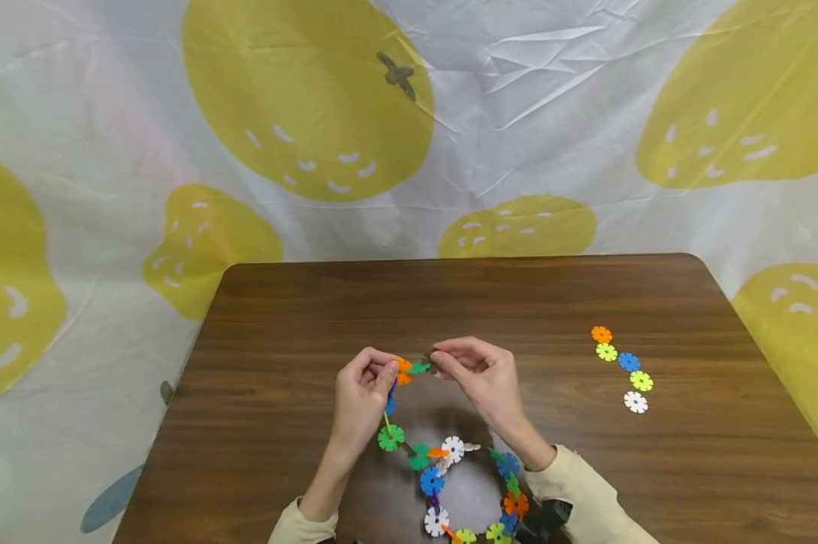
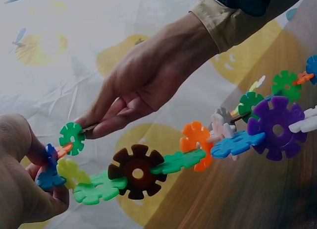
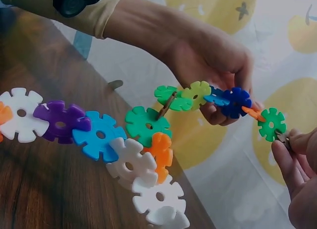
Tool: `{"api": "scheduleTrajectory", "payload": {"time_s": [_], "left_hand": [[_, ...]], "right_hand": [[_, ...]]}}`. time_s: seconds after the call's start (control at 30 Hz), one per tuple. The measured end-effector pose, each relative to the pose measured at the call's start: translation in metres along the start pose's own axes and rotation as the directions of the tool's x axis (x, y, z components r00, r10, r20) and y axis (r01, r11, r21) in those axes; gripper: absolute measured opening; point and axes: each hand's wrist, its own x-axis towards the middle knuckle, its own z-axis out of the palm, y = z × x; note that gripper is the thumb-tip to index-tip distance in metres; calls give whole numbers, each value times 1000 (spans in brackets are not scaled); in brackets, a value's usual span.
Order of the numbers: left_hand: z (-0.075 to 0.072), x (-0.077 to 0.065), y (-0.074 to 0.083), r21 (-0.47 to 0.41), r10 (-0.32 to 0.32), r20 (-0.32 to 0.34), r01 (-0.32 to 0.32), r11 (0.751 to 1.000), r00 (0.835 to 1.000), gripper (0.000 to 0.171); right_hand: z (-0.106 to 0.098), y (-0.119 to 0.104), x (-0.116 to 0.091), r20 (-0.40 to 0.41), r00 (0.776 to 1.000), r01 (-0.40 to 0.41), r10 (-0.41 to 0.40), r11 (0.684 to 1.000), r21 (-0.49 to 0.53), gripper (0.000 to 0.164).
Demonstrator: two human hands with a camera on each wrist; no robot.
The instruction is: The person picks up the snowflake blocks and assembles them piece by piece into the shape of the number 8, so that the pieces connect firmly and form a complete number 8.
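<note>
Notched plastic snowflake discs are linked into a colourful chain [image 3: 100,135]. My left hand [image 1: 363,393] pinches it near its raised end, around a dark blue disc [image 3: 237,102] and an orange disc [image 1: 404,372]. Between finger and thumb, my right hand [image 1: 487,381] holds a brown disc [image 3: 283,139], seen edge-on. That brown disc touches the end green disc [image 3: 272,124]; my fingertips partly hide the joint, so how deep it sits cannot be told. From my left hand the chain runs down through a green disc [image 1: 391,437] to a ring of discs [image 1: 436,521] near my body.
On the brown table [image 1: 280,325], loose discs lie in a staggered line at the right: an orange disc [image 1: 602,334], a blue disc [image 1: 629,362], a white disc [image 1: 636,402] and yellow-green ones [image 1: 641,381]. A fruit-patterned cloth [image 1: 354,227] hangs behind the table.
</note>
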Motion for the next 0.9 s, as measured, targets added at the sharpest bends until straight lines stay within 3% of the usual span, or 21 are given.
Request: {"api": "scheduleTrajectory", "payload": {"time_s": [0.2, 0.4, 0.53, 0.73, 0.9], "left_hand": [[-1, 0, 0, -69, -1, -34, -1, 998, 999, 11], [-6, 1, -2, -62, -28, 30, 30, 998, 999, 12], [-14, 6, -1, 17, -4, 116, 3, 1000, 993, 12], [-17, 19, 5, 201, 51, 130, -76, 977, 990, 15], [-13, 27, 11, 269, 41, 205, -97, 958, 978, 10]], "right_hand": [[-5, -1, 7, 94, 993, -69, 66, 997, 31, 25], [-5, -5, 18, 123, 971, -217, 207, 973, 76, 29], [-4, -6, 21, 138, 954, -282, 267, 954, 103, 29], [-3, -3, 19, 180, 927, -352, 329, 928, 118, 29], [-2, -2, 16, 214, 916, -369, 338, 922, 121, 27]]}}
